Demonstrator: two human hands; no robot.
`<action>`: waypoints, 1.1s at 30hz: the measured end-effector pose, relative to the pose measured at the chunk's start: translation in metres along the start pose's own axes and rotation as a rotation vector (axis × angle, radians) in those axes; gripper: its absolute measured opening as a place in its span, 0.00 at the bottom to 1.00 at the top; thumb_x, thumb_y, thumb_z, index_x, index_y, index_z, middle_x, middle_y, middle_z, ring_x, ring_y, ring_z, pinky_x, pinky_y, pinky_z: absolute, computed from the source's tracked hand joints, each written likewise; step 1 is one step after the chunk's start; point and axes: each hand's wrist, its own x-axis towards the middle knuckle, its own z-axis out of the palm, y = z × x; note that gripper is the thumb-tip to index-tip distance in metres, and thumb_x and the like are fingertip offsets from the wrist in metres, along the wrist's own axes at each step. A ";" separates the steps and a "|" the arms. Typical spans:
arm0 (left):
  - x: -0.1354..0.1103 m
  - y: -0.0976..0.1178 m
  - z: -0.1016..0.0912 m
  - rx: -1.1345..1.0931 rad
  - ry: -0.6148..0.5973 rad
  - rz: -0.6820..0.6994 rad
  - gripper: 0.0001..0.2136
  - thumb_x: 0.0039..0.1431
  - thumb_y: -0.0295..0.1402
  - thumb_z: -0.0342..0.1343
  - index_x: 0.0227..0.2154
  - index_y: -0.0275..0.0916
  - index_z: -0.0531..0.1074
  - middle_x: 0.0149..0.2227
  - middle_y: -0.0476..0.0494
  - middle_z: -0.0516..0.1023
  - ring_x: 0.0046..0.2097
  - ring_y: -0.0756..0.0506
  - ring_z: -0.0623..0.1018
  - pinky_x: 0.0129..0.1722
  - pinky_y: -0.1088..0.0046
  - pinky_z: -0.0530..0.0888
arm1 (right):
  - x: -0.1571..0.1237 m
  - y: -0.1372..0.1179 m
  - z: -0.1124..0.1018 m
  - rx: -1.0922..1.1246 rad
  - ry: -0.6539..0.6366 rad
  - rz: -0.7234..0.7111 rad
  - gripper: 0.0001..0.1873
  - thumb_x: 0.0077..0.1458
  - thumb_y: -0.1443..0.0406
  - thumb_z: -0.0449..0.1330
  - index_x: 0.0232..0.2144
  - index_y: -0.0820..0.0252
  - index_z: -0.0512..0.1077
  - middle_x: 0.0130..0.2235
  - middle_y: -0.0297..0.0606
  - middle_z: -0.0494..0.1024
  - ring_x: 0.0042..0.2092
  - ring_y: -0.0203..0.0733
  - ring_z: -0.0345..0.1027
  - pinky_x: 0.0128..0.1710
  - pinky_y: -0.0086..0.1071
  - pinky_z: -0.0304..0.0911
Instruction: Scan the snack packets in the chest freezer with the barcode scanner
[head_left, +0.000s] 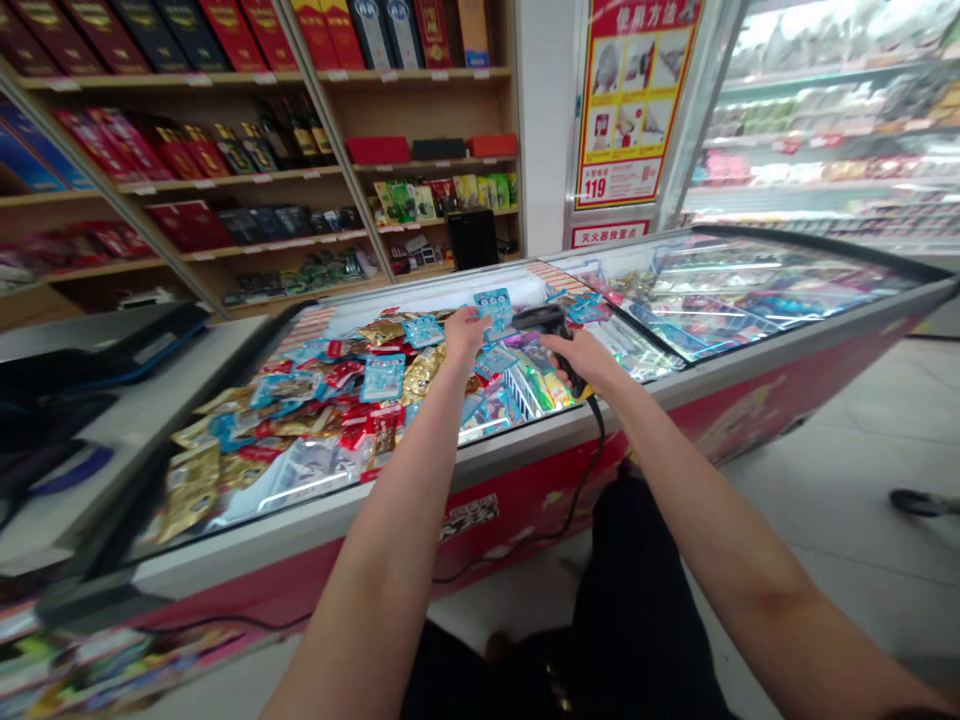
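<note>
My left hand (465, 330) pinches a blue snack packet (493, 308) by its left side and holds it up above the chest freezer's glass top. In my right hand (576, 358) is a black barcode scanner (546, 320), gripped by its handle, its head pointing left toward the packet. The scanner's black cable (596, 455) hangs down over the freezer front. Below and left of my hands lies a spread of small packets: gold ones (193, 478), red ones (358, 425) and blue ones (383, 377). My right fingers are partly hidden behind the handle.
The chest freezer (697, 395) runs from left to right before me. At left stands a grey counter (127, 440) with dark items. Behind are wooden shelves (270, 175) of boxes and bottles, a red poster (637, 100) and a lit display fridge (832, 130).
</note>
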 end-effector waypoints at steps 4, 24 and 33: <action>-0.010 0.008 -0.009 0.078 0.030 0.014 0.07 0.52 0.28 0.59 0.35 0.38 0.73 0.30 0.48 0.77 0.32 0.48 0.76 0.31 0.74 0.73 | -0.010 -0.004 0.005 0.011 -0.014 -0.009 0.17 0.52 0.63 0.69 0.23 0.58 0.64 0.17 0.32 0.68 0.13 0.31 0.57 0.08 0.24 0.53; 0.003 -0.002 -0.023 0.082 0.043 0.003 0.05 0.50 0.26 0.58 0.32 0.38 0.72 0.29 0.48 0.76 0.28 0.49 0.74 0.31 0.72 0.74 | -0.007 -0.005 0.010 -0.003 -0.072 0.060 0.18 0.53 0.62 0.68 0.19 0.59 0.65 0.16 0.33 0.68 0.13 0.31 0.58 0.08 0.25 0.55; 0.025 -0.009 -0.038 0.657 0.011 0.109 0.12 0.48 0.25 0.57 0.38 0.38 0.75 0.38 0.39 0.80 0.43 0.40 0.79 0.45 0.67 0.74 | 0.011 0.004 -0.011 0.046 -0.027 0.048 0.15 0.54 0.61 0.67 0.23 0.58 0.65 0.17 0.31 0.68 0.13 0.32 0.58 0.08 0.25 0.54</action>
